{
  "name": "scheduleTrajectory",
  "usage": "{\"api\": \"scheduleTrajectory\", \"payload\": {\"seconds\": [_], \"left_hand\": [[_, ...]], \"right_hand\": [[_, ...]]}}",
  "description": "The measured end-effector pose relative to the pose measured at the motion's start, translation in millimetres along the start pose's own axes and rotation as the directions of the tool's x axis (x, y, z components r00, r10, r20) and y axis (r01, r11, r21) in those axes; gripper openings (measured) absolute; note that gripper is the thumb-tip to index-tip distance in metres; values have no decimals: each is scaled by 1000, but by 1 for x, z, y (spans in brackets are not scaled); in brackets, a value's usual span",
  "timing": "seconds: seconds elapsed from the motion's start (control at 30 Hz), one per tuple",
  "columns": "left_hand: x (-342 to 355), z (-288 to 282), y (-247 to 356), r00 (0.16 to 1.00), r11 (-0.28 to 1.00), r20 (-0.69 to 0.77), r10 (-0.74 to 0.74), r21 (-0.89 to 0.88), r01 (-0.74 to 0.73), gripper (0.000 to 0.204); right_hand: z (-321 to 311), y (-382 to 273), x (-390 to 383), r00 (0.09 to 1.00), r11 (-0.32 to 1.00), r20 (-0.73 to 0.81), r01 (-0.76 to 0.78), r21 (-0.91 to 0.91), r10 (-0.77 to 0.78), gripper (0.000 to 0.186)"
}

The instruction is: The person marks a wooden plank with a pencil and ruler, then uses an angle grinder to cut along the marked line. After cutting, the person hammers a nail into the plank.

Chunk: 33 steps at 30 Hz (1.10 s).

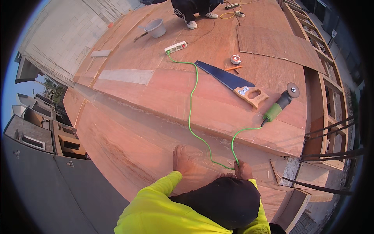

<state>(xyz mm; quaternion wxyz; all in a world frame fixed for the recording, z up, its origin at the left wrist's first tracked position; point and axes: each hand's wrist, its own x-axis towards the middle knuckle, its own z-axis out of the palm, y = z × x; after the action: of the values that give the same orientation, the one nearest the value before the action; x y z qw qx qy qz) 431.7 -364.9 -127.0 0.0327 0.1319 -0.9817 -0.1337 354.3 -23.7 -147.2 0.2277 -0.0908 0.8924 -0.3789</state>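
Note:
My left hand (182,159) rests on the reddish plywood (132,144), fingers stretched out and holding nothing. Closer to the right, my right hand (243,170) is closed around a bright green power cord (190,113). One length of this cord loops up to a green and black angle grinder (277,108) with a round disc, lying on the raised plywood level. The other length winds to a white power strip (176,47). Between the strip and the grinder lies a handsaw (230,80) with a dark blade and wooden handle.
A tape measure (235,59) and an orange tool (233,68) lie beyond the saw. Farther off are a grey bucket (155,28) and a crouching person (191,9). A step edge crosses the plywood. Open wooden framing (331,84) and dark rods (327,156) are at the right.

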Motion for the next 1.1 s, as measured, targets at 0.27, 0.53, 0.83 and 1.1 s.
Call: {"api": "scheduleTrajectory", "payload": {"seconds": [0.27,0.53,0.83,1.1], "left_hand": [[-88,-10,-165,93,92,-5,-996,87,992,124],[-76,-26,-139,83,108,160,-984,151,983,145],[-107,-31,-114,-22,80,362,-932,263,961,150],[-64,-38,-130,15,64,319,-948,144,988,151]], "right_hand": [[-132,-58,45,994,956,66,60,288,-82,36],[-213,-142,98,971,941,-104,235,243,-216,31],[-255,-130,200,935,646,-353,245,723,41,19],[-199,-87,224,919,847,-338,9,531,201,61]]}}
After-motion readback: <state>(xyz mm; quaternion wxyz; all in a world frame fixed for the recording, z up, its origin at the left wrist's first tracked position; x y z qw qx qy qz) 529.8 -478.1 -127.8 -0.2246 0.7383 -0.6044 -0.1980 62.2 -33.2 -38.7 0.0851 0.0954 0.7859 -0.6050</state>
